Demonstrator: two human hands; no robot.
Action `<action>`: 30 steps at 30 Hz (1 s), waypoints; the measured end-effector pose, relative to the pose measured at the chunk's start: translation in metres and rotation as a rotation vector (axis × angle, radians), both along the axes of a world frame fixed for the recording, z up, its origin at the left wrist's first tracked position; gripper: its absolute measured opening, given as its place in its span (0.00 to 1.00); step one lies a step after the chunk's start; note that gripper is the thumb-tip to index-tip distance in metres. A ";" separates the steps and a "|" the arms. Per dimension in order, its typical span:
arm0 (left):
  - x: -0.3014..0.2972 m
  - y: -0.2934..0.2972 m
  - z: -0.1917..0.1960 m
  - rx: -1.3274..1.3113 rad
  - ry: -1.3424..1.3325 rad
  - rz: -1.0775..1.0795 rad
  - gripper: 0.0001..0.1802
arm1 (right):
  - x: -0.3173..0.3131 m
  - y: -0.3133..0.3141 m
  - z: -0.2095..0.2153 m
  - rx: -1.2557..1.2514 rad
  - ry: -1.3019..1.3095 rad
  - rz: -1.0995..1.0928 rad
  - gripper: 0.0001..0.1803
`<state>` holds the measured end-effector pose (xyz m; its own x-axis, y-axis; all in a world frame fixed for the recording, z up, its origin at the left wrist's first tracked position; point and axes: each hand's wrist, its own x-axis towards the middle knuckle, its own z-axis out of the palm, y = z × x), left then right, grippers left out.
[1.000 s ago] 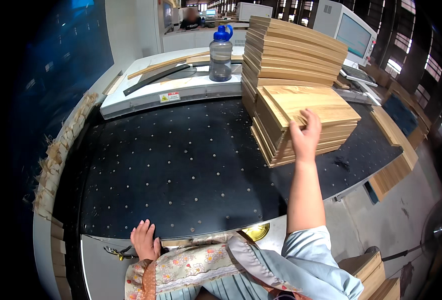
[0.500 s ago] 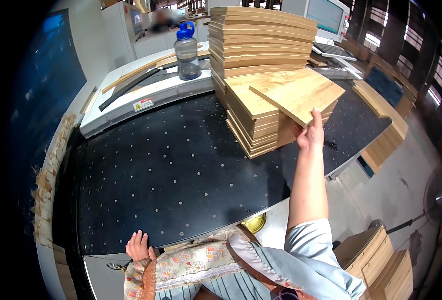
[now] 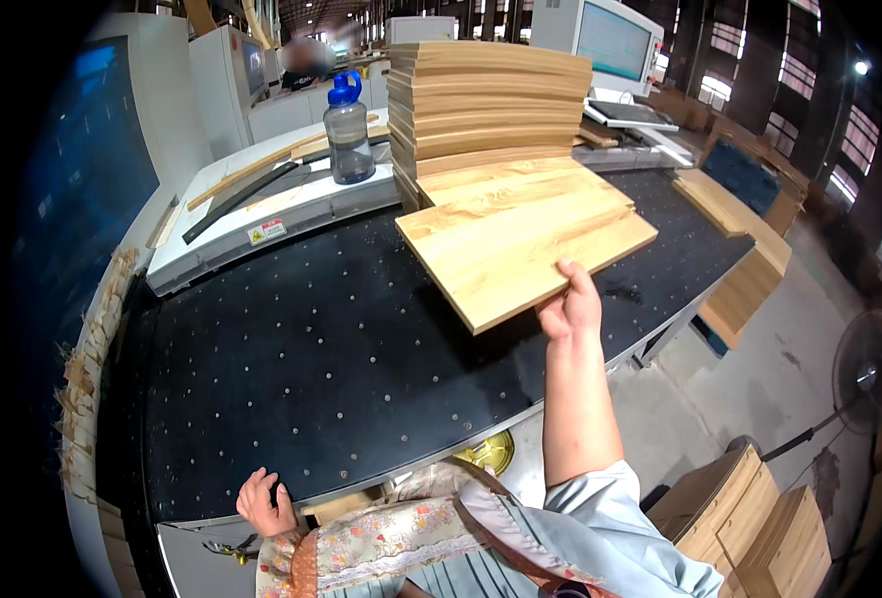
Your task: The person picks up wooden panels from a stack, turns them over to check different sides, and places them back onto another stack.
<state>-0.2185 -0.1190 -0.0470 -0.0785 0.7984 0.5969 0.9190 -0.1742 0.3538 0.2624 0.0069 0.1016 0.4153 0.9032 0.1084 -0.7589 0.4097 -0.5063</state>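
My right hand (image 3: pixel 573 304) grips a light wood-grain board (image 3: pixel 521 239) by its near right edge, thumb on top and the other fingers hidden beneath. The board is held out over the black table, its far part in front of a stack of like boards (image 3: pixel 496 110); whether it still touches the lower boards there cannot be told. My left hand (image 3: pixel 266 502) holds nothing and rests at the near left edge of the black table (image 3: pixel 262 379), its fingers loosely bent and the thumb apart.
A clear water bottle with a blue lid (image 3: pixel 348 130) stands on a white ledge (image 3: pixel 202 239) beside wood strips. A monitor (image 3: pixel 615 45) and keyboard sit behind the stack. More boards (image 3: pixel 750 289) lie at the right, with a fan (image 3: pixel 868 374) beyond. Another person (image 3: pixel 306 72) is far off.
My right hand has pulled the board off the lower pile toward me and left, turning it. My left hand has drawn slightly back at the table's edge, its fingers more bent. The view has shifted.
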 end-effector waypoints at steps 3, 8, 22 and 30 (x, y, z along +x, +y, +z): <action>-0.004 0.006 -0.001 -0.040 -0.347 -0.088 0.15 | -0.029 -0.019 -0.015 0.049 -0.050 0.028 0.32; 0.059 0.038 0.068 -0.355 -1.203 -0.649 0.32 | -0.078 -0.053 -0.054 0.123 -0.137 0.340 0.38; 0.004 0.061 0.046 -0.451 -1.862 -0.833 0.34 | -0.147 -0.071 -0.075 0.126 -0.218 0.617 0.40; -0.043 0.047 0.047 -0.265 -1.815 -0.549 0.31 | -0.184 -0.071 -0.072 0.008 -0.360 0.794 0.43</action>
<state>-0.2614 -0.0716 -0.0003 -0.1212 0.9924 -0.0236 -0.6612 -0.0629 0.7476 0.0781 -0.0638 0.0297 -0.3972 0.9099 0.1193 -0.6158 -0.1679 -0.7698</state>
